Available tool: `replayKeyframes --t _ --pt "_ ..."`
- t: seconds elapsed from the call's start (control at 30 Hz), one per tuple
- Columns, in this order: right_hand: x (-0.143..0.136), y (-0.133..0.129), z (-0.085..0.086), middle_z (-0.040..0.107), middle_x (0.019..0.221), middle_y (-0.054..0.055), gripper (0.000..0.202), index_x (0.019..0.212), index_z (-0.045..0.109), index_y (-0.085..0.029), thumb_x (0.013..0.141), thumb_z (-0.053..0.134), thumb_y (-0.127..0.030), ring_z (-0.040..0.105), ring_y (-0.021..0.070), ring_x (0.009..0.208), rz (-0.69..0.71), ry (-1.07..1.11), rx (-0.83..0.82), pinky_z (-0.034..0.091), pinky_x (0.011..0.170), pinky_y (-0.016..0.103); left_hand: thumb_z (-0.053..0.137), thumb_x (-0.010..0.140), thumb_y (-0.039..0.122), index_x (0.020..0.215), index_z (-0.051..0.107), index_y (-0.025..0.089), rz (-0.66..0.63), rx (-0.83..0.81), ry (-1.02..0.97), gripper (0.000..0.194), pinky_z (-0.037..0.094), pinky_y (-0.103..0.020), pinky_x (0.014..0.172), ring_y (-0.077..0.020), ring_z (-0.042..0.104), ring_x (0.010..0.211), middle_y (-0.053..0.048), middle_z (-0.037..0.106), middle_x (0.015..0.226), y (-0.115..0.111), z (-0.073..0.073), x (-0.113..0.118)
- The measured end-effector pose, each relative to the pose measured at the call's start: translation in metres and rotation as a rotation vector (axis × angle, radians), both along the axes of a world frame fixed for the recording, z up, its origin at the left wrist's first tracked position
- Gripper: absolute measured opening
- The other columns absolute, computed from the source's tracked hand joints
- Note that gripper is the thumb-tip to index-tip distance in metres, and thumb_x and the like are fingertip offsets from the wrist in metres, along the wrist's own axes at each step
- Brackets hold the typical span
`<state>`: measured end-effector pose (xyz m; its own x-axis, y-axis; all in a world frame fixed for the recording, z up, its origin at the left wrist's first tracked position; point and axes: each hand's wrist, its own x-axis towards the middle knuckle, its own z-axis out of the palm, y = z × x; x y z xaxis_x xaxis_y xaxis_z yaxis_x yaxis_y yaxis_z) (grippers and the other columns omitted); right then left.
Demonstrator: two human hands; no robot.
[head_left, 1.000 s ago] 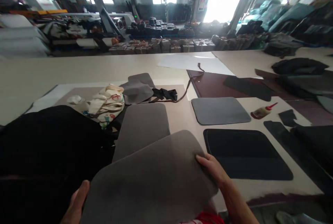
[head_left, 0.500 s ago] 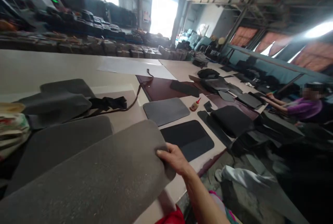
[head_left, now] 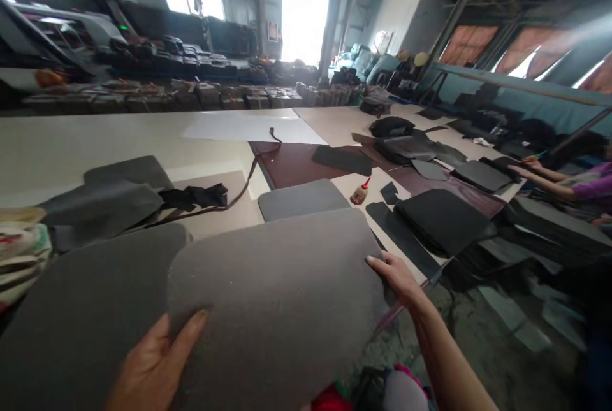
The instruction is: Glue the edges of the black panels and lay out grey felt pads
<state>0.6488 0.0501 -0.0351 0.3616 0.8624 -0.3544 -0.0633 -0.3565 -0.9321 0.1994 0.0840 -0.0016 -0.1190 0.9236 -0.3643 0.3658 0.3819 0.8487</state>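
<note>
In the head view, the left hand and right hand grip a grey panel by opposite sides. It is held at the near side of the table, partly hiding a second panel, with a red-tipped bottle beyond.

A long table is stretching away.
A grey panel is lying near a red-tipped bottle, a white sheet is resting farther back, and a dark stack is sitting at right.
</note>
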Motion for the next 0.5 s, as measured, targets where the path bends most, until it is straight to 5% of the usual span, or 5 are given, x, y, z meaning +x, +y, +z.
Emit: replayKeyframes --t 0.1,0.2,0.33,0.5 --pt "0.054 0.004 -0.02 0.076 0.088 0.005 0.044 0.101 0.074 -0.02 0.071 0.078 -0.051 0.068 0.0239 0.077 -0.041 -0.024 -0.03 0.052 0.069 0.033 0.066 0.069 0.063 0.118 0.063 0.022 -0.029 -0.117 -0.207 0.064 0.06 -0.039 0.062 -0.0292 0.071 0.07 -0.006 0.076 0.085 0.017 -0.004 0.071" --pt "0.101 0.011 -0.036 0.075 0.086 0.005 0.045 0.107 0.071 -0.02 0.071 0.076 -0.046 0.067 0.0227 0.072 0.015 0.094 -0.092 0.051 0.065 0.032 0.062 0.079 0.052 0.117 0.062 0.019 -0.051 -0.164 -0.245 0.05 0.059 -0.038 0.064 -0.0276 0.071 0.07 -0.008 0.076 0.085 0.036 -0.031 0.122" --pt "0.151 0.03 -0.053 0.074 0.086 0.004 0.043 0.108 0.069 -0.02 0.071 0.073 -0.041 0.066 0.0213 0.071 0.15 0.119 -0.119 0.049 0.063 0.031 0.054 0.086 0.044 0.119 0.06 0.017 -0.012 -0.205 -0.251 0.043 0.058 -0.037 0.061 -0.0254 0.07 0.068 -0.009 0.075 0.084 0.051 -0.062 0.158" --pt "0.188 0.063 -0.076 0.067 0.074 0.001 0.034 0.084 0.07 -0.017 0.071 0.07 -0.048 0.059 0.0176 0.069 0.151 -0.221 -0.068 0.042 0.058 0.025 0.058 0.084 0.049 0.112 0.064 0.015 -0.026 -0.143 -0.149 0.044 0.058 -0.036 0.065 -0.0251 0.07 0.071 -0.011 0.075 0.087 0.062 -0.078 0.191"
